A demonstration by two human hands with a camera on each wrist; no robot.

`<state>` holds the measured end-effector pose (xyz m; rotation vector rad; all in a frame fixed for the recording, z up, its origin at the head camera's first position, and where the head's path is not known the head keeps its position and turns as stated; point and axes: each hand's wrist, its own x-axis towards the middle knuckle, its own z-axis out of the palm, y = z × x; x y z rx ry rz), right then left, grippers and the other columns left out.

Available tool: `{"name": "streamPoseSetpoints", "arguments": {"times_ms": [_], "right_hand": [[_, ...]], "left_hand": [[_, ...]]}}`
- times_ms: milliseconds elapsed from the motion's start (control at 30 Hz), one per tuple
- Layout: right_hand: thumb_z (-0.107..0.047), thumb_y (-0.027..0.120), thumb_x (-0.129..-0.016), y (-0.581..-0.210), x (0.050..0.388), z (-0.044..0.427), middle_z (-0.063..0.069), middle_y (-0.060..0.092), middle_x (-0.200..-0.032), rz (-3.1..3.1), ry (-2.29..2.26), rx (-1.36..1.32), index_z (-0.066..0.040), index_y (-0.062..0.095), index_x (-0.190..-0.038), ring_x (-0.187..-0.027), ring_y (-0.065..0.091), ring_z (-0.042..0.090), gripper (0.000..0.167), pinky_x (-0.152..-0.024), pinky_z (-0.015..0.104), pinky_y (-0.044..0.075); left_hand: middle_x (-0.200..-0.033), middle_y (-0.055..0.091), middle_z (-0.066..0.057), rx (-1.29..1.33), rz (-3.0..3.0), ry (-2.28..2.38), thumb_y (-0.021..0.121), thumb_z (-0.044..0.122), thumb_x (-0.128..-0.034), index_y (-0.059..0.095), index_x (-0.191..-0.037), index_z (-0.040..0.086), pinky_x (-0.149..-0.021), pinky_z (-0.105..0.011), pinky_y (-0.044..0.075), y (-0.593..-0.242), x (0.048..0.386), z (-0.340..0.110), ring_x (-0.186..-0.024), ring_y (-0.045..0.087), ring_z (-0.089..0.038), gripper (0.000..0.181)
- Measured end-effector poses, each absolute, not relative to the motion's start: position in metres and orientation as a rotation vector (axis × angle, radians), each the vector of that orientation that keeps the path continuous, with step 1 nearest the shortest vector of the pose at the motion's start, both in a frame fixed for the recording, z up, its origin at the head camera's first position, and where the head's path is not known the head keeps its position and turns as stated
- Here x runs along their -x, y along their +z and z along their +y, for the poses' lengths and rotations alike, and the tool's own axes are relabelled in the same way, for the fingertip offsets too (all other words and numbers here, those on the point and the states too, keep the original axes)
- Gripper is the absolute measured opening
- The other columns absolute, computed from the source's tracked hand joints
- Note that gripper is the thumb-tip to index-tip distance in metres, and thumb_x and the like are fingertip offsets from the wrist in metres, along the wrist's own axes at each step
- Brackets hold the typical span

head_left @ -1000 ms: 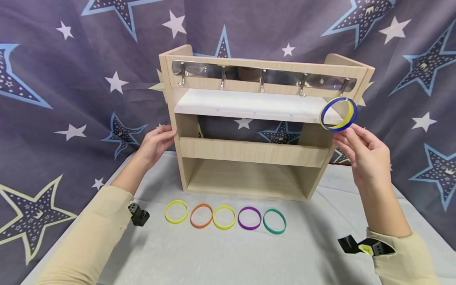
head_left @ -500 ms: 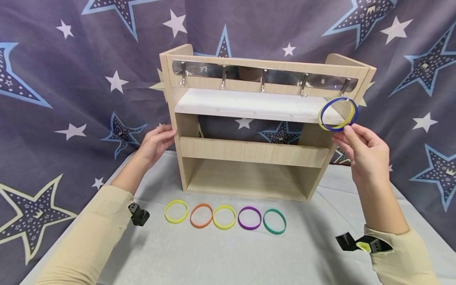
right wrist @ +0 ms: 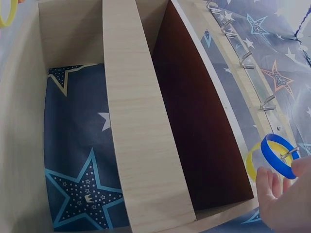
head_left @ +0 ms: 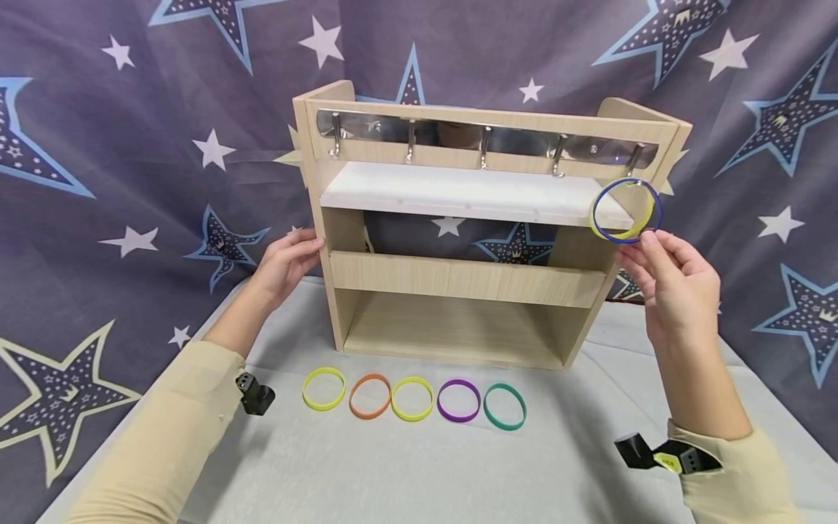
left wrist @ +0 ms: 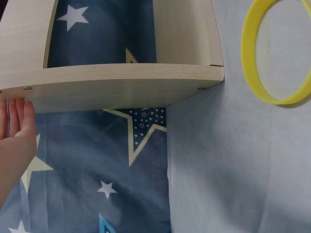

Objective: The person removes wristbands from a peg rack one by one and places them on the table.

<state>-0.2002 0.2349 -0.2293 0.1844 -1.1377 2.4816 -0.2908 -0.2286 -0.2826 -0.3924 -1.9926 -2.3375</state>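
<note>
My right hand (head_left: 684,295) pinches the lower edge of a blue wristband (right wrist: 269,156) between thumb and fingers, just below the rightmost hook (head_left: 633,159). Behind the blue band is a yellow wristband (right wrist: 250,162). The hook's tip shows inside the blue ring in the right wrist view; whether the blue band bears on the hook, I cannot tell. The fingers of my left hand (head_left: 286,268) lie against the outer left side of a wooden shelf unit (head_left: 465,276), nearly straight in the left wrist view.
On the grey-clothed table (head_left: 406,480) in front of the unit lie a yellow band (head_left: 324,407), an orange band (head_left: 369,416), another yellow band (head_left: 412,418), a purple band (head_left: 458,418) and a green band (head_left: 505,426). A metal rail (head_left: 524,142) carries several hooks. A star-patterned curtain (head_left: 471,36) hangs behind.
The blue band has shifted slightly right with my right hand and turned more face-on, parting a little from the yellow one. My left hand has stayed put.
</note>
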Motion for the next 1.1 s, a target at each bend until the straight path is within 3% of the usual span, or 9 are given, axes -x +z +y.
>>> {"name": "streamPoseSetpoints", "arguments": {"times_ms": [233,467,733,967,1100], "right_hand": [[0.006,0.06,-0.089,-0.228,0.201,0.233,0.018,0.073,-0.082,-1.017,2.602,-0.3,0.008,0.06,-0.097,-0.074,0.073,0.025,0.008,-0.073,0.033,0.061],[0.015,0.062,-0.082,-0.23,0.202,0.228,0.017,0.069,-0.081,-0.936,2.602,-0.245,0.009,0.061,-0.095,-0.073,0.072,0.026,0.014,-0.071,0.035,0.061],[0.019,0.062,-0.08,-0.229,0.204,0.222,0.018,0.071,-0.077,-0.838,2.65,-0.22,0.01,0.065,-0.085,-0.069,0.073,0.026,0.01,-0.068,0.036,0.061],[0.014,0.06,-0.085,-0.225,0.205,0.224,0.02,0.072,-0.076,-0.758,2.744,-0.191,0.008,0.063,-0.088,-0.07,0.073,0.027,0.008,-0.068,0.035,0.061],[0.013,0.061,-0.085,-0.221,0.203,0.225,0.02,0.072,-0.077,-0.697,2.765,-0.173,0.008,0.061,-0.092,-0.07,0.073,0.029,0.009,-0.067,0.036,0.061]], "left_hand": [[-0.105,0.061,0.007,0.405,-1.97,-2.35,0.05,0.008,-0.0953,0.054,-0.11,0.009,-0.101,-0.02,0.043,-0.284,0.291,-0.228,-0.101,0.06,-0.004,0.015],[-0.104,0.061,0.006,0.415,-1.963,-2.366,0.048,0.007,-0.0956,0.053,-0.109,0.008,-0.094,-0.016,0.045,-0.285,0.29,-0.228,-0.099,0.06,-0.004,0.015],[-0.107,0.058,0.006,0.381,-2.009,-2.34,0.049,0.01,-0.0959,0.05,-0.114,0.008,-0.111,-0.027,0.038,-0.281,0.29,-0.228,-0.102,0.058,-0.005,0.019],[-0.107,0.058,0.006,0.389,-2.002,-2.344,0.049,0.01,-0.0957,0.049,-0.115,0.007,-0.104,-0.022,0.041,-0.283,0.291,-0.229,-0.102,0.057,-0.005,0.02],[-0.107,0.059,0.006,0.392,-1.999,-2.35,0.048,0.01,-0.0959,0.05,-0.115,0.006,-0.107,-0.024,0.04,-0.282,0.291,-0.228,-0.102,0.058,-0.005,0.02]]}}
